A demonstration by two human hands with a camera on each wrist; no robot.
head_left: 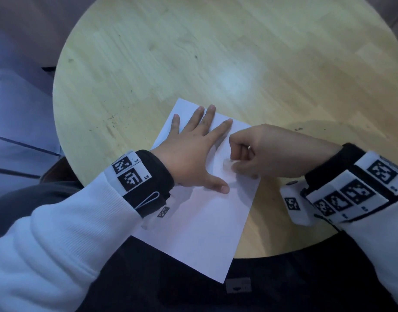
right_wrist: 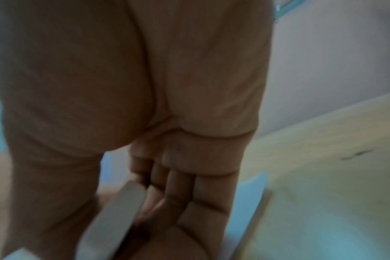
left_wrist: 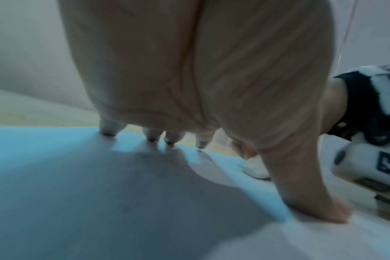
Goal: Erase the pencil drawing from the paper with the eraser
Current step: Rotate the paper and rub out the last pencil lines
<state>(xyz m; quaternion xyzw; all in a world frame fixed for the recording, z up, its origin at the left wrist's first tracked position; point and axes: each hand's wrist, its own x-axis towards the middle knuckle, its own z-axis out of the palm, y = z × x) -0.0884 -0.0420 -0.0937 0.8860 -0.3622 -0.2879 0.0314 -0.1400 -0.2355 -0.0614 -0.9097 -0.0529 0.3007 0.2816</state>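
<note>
1. The round wooden table (head_left: 193,52) carries the sheet of paper (head_left: 204,221), which lies slantwise, its long axis running from near right to far left, near corner overhanging the table edge.
2. The left hand (head_left: 189,154) presses flat on the paper, fingers spread straight.
3. The right hand (head_left: 256,152) is curled, pinching the white eraser (head_left: 228,164) against the paper beside the left thumb.
4. No pencil marks can be made out.

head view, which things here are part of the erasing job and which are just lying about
In use: white sheet of paper; small white eraser gripped by right hand; left hand pressing paper flat.
Lying about: round pale wooden table; dark specks on it.
</note>
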